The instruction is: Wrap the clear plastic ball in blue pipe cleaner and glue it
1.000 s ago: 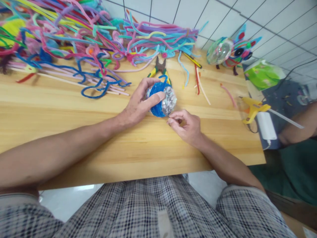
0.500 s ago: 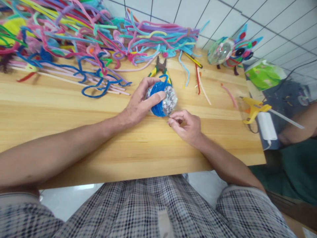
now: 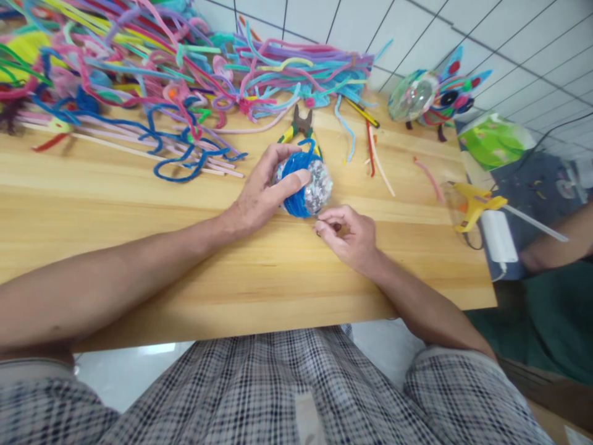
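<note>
My left hand (image 3: pixel 273 185) is closed around a clear, sparkly ball (image 3: pixel 317 188) wrapped on one side in blue pipe cleaner (image 3: pixel 295 198). A short blue end curls up at the top of the wrap. Just below the ball's right side, my right hand (image 3: pixel 347 232) pinches a small, dark, thin thing, mostly hidden by the fingers; its kind does not show. Directly behind the ball lie pliers (image 3: pixel 303 123) with yellow-green handles, jaws pointing away from me.
Heaps of coloured pipe cleaners (image 3: pixel 139 68) cover the back left. A glue gun (image 3: pixel 477 204) lies at the right edge, near a white box (image 3: pixel 499 238). A decorated animal figure (image 3: pixel 445 99) stands at back right. Another person's arm (image 3: pixel 560 238) is at far right.
Almost nothing differs. Both hands and the wrapped ball keep their places, and the view has shifted only very slightly.
</note>
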Tool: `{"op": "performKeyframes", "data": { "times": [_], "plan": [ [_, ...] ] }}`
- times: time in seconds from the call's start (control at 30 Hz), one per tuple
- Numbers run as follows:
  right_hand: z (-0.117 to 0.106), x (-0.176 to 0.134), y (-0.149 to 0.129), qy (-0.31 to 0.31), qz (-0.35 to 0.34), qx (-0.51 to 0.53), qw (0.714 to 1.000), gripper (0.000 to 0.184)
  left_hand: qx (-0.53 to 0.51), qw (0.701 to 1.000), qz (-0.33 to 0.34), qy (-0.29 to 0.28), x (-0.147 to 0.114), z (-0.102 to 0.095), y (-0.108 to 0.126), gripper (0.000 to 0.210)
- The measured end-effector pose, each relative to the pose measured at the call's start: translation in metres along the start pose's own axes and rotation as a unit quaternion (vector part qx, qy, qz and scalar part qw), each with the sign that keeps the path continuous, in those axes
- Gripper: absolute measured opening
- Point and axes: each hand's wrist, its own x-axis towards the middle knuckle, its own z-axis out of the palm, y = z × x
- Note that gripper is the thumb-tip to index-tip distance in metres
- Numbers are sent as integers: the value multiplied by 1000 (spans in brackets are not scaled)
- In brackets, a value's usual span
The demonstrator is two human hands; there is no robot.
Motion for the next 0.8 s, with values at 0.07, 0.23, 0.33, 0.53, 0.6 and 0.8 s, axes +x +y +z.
{"op": "performKeyframes", "data": {
  "times": [0.07, 0.23, 0.33, 0.53, 0.6, 0.8],
  "plan": [
    [0, 0, 0, 1, -1, 1, 1000, 3, -6, 1000, -1, -3, 0, 0, -1, 59],
    [1, 0, 1, 3, -5, 0, 1000, 3, -16, 1000, -2, -3, 0, 1, -1, 59],
    [1, 0, 0, 8, -19, 0, 1000, 6, -13, 1000, -2, -1, 0, 1, -1, 59],
    [1, 1, -1, 7, -27, 9, 1000, 10, -11, 1000, 1, 0, 0, 1, -2, 58],
    [1, 1, -1, 7, -31, 10, 999, 11, -8, 1000, 1, 1, 1, 1, -2, 59],
    [0, 1, -1, 4, -32, 9, 999, 11, 3, 1000, 0, 8, 1, 3, 0, 64]
  ]
}}
